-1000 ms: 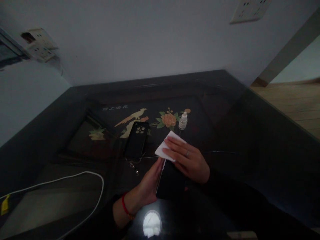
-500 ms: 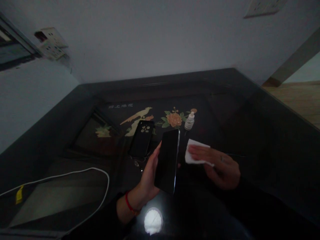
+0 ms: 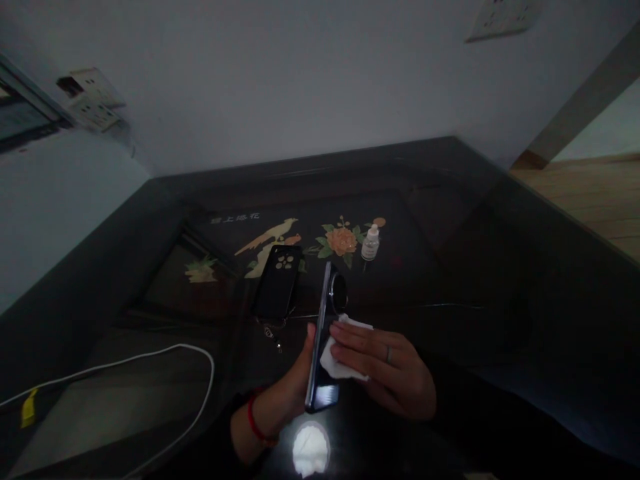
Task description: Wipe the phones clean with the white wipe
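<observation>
One phone (image 3: pixel 320 340), bare of its case, held on edge above the table and turned since a moment ago: its screen no longer faces up, and its round camera bump (image 3: pixel 339 293) now points right. One white wipe (image 3: pixel 343 360), earlier apart from the phone, now pressed against its back just below the bump.

Left hand (image 3: pixel 295 363): fingers and thumb closed around the phone, clamped firm; red cord bracelet (image 3: pixel 255 423) at the wrist. Right hand (image 3: pixel 395 373): fingers together, flat over the wipe, holding it to the phone; finger ring (image 3: pixel 389 355) worn; thumb hidden.

Surface: one black lacquered table (image 3: pixel 320 167) with a glossy top, painted with a bird (image 3: pixel 267 237) and a peony (image 3: pixel 341 241). One black phone case (image 3: pixel 276 280), lying flat just left of the hands, with a small charm (image 3: pixel 269 331) at its near end. One small bottle (image 3: pixel 371 243), upright beside the peony.

Room: one white cable (image 3: pixel 125 360) with a yellow tag (image 3: pixel 29 408) across the table's near left; one bright lamp reflection (image 3: pixel 310 450); wall sockets (image 3: pixel 503 19); wood floor (image 3: pixel 590 200) at right.
</observation>
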Available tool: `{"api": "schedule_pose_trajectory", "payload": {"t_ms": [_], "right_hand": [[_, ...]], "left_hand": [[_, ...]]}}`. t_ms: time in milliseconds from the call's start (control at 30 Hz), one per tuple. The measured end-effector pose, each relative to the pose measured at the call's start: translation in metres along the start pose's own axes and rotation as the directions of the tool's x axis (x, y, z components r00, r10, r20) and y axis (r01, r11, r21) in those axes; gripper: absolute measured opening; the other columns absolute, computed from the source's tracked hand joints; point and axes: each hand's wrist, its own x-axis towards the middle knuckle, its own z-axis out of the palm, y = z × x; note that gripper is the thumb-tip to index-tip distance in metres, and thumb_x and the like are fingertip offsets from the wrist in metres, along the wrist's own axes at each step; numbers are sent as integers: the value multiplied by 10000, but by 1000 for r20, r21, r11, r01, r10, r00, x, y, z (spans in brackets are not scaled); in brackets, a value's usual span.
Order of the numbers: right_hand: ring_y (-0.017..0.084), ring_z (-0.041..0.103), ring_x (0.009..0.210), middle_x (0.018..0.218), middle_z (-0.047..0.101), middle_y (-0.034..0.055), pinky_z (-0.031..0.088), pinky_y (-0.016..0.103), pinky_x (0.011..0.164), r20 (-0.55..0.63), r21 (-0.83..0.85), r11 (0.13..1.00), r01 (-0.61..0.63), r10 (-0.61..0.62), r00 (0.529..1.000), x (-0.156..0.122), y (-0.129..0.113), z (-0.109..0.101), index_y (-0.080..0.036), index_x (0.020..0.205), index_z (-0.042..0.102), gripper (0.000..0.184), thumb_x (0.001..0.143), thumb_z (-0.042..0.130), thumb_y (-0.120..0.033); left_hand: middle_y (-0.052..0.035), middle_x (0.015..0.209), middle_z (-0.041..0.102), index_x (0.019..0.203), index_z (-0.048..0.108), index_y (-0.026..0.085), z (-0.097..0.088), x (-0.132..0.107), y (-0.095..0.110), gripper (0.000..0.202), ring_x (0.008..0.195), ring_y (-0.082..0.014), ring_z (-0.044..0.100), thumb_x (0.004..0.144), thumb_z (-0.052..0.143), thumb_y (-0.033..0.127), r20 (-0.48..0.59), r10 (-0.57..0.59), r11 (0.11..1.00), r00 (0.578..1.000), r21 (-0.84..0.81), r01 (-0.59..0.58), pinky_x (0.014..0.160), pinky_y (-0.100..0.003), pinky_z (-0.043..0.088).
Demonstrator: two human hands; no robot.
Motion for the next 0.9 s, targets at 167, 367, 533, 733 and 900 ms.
{"api": "schedule_pose_trajectory", "payload": {"t_ms": [167, 367, 533, 733, 900], "right_hand": [[196, 511, 1224, 1204, 618, 174, 489, 339, 975, 50, 7, 1000, 11, -11, 999, 2, 7, -10, -49, 1176, 563, 315, 925, 396, -137], [157, 704, 811, 927, 737, 48, 569, 233, 676, -255, 171, 831, -530, 557, 791, 2, 20, -31, -174, 972, 687, 244, 921, 459, -243], [194, 685, 696, 776, 730, 40, 537, 269, 571, -475, 249, 671, -698, 713, 516, 0, 45, -34, -149, 877, 712, 327, 884, 507, -404], [183, 695, 749, 858, 736, 51, 552, 255, 609, -406, 127, 723, -679, 662, 630, 8, 44, -34, -152, 948, 702, 286, 905, 478, -326], [184, 633, 1049, 1119, 676, 96, 526, 335, 904, -247, -142, 893, -427, 385, 889, 14, 35, -23, -146, 1103, 636, 273, 925, 431, -168]], "left_hand": [[-51, 777, 690, 995, 690, 111, -2, -3, 12, 445, 750, -175, 630, 763, 648, 489, 11, -102, 993, 995, -55, 102, 747, -254, 466], [-103, 1107, 659, 1239, 554, 188, 14, -5, 18, 427, 1047, -304, 601, 854, 538, 371, 160, -132, 989, 978, -38, 140, 914, -453, 434], [-77, 1394, 450, 1450, 99, 398, 15, -4, 14, 604, 1247, -385, 418, 924, 358, 255, 201, -41, 994, 979, -87, 60, 973, -665, 268], [-87, 1431, 394, 1445, 19, 434, 11, -5, 13, 578, 1266, -417, 376, 949, 305, 354, 224, -35, 996, 974, -75, 53, 931, -696, 287], [-26, 1461, 350, 1423, 150, 476, 14, -8, 8, 525, 1226, -383, 437, 942, 328, 364, 274, -65, 996, 960, -36, 78, 894, -604, 389]]}}
